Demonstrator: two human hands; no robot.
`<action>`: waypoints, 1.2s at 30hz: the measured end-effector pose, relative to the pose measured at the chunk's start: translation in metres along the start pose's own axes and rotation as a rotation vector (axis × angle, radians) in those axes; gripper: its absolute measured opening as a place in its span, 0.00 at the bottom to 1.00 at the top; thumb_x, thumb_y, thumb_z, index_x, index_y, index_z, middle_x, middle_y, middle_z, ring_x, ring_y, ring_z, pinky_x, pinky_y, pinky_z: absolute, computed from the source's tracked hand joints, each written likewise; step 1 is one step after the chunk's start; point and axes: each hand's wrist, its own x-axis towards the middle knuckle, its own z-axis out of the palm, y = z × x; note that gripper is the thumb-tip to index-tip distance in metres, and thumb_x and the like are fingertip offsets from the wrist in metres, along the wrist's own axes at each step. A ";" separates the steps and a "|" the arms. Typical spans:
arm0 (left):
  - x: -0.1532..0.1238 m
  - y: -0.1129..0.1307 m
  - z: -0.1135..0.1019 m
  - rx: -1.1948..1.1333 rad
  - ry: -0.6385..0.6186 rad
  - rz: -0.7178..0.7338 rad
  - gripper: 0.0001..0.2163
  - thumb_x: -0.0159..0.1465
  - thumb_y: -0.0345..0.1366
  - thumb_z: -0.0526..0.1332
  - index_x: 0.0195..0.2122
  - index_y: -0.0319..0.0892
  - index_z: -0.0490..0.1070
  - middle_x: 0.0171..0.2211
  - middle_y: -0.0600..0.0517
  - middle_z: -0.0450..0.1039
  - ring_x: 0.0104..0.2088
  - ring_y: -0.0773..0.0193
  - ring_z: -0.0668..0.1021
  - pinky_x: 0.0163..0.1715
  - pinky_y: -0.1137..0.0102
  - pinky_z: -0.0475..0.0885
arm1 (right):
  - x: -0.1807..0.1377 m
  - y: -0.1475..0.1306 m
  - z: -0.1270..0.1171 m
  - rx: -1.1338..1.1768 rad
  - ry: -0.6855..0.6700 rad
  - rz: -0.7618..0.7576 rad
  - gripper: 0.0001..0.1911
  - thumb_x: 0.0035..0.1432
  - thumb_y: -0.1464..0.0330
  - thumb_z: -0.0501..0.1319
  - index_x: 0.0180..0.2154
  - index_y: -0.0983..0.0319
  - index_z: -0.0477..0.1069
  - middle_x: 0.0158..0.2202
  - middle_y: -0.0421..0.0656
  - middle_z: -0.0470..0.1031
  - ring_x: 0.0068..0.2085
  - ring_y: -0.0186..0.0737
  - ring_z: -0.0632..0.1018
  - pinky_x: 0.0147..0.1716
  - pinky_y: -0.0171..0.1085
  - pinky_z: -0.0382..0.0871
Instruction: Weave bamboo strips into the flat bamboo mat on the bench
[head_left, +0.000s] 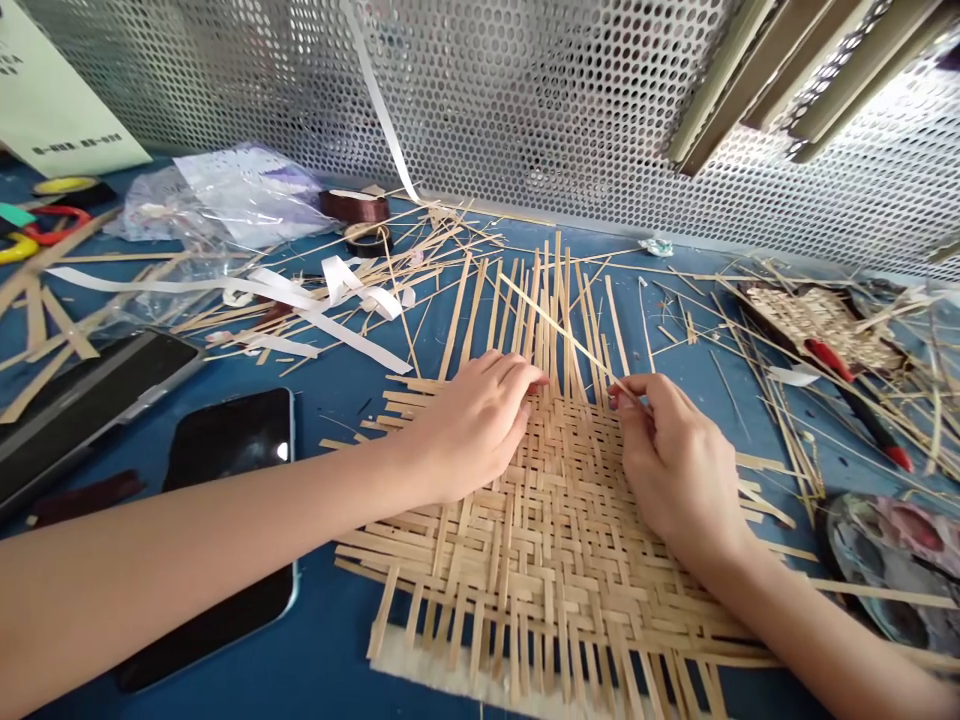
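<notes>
A partly woven mat [562,560] of pale, flat bamboo-like strips lies in the middle, its loose ends sticking out all around. My left hand [480,425] rests on its far left part, with fingers bent together and the thumb tucked in at the upright strips [536,320]. Between the thumb and fingers of my right hand [675,455] is one end of a thin strip [559,325]. That strip slants up and left across the upright ones. The left fingertips partly hide what they hold.
Left of the mat lie a black phone [232,435] and a long dark case [90,400]. White paper strips [315,305], tape rolls [367,238] and a plastic bag [225,200] sit behind. Right are loose strips, a red-and-black tool [862,405] and a stained palette [892,570]. A perforated metal panel [525,110] stands behind.
</notes>
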 end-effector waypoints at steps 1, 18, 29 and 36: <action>0.000 0.000 0.001 0.003 0.006 0.008 0.11 0.63 0.27 0.46 0.45 0.38 0.58 0.43 0.46 0.64 0.46 0.61 0.66 0.47 0.64 0.62 | 0.000 0.000 0.000 -0.005 0.004 -0.005 0.07 0.59 0.69 0.49 0.36 0.60 0.64 0.36 0.41 0.73 0.30 0.40 0.72 0.24 0.34 0.55; 0.001 0.000 0.002 0.055 0.034 0.029 0.10 0.63 0.29 0.48 0.45 0.36 0.60 0.42 0.45 0.65 0.45 0.59 0.67 0.45 0.62 0.64 | -0.001 0.005 -0.003 0.136 -0.007 -0.041 0.07 0.61 0.69 0.48 0.36 0.61 0.64 0.34 0.41 0.71 0.33 0.38 0.73 0.31 0.35 0.63; -0.002 0.019 -0.011 0.231 -0.013 0.064 0.11 0.64 0.32 0.47 0.43 0.34 0.63 0.35 0.47 0.69 0.35 0.62 0.72 0.35 0.65 0.68 | 0.004 -0.003 -0.057 0.268 0.438 -0.161 0.13 0.61 0.71 0.50 0.45 0.62 0.69 0.38 0.43 0.75 0.38 0.35 0.74 0.35 0.33 0.68; -0.042 0.079 -0.029 0.214 0.031 0.230 0.13 0.63 0.29 0.49 0.48 0.36 0.63 0.41 0.48 0.70 0.41 0.64 0.71 0.43 0.66 0.69 | -0.004 0.026 -0.086 0.222 0.633 -0.062 0.16 0.61 0.69 0.51 0.49 0.61 0.68 0.37 0.45 0.76 0.26 0.31 0.73 0.29 0.33 0.68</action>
